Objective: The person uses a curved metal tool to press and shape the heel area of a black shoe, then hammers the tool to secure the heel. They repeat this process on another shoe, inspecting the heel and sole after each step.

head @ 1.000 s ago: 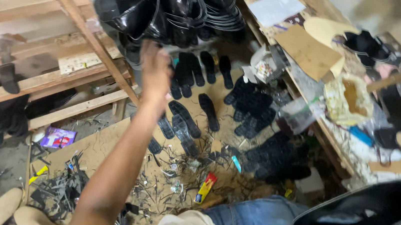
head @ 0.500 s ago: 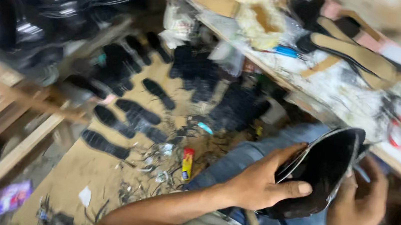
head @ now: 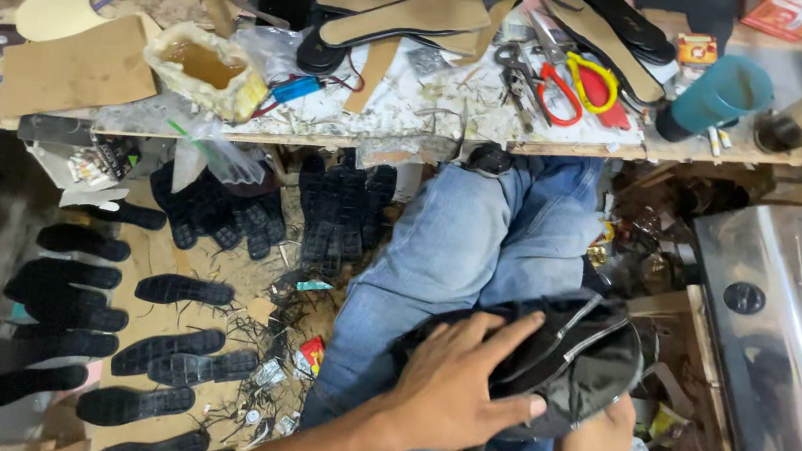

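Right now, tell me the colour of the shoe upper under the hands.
Glossy black shoe upper, clearest in the head view.

Black soles on floor; insoles, scissors, teal cup, glue tub on bench; metal box right.
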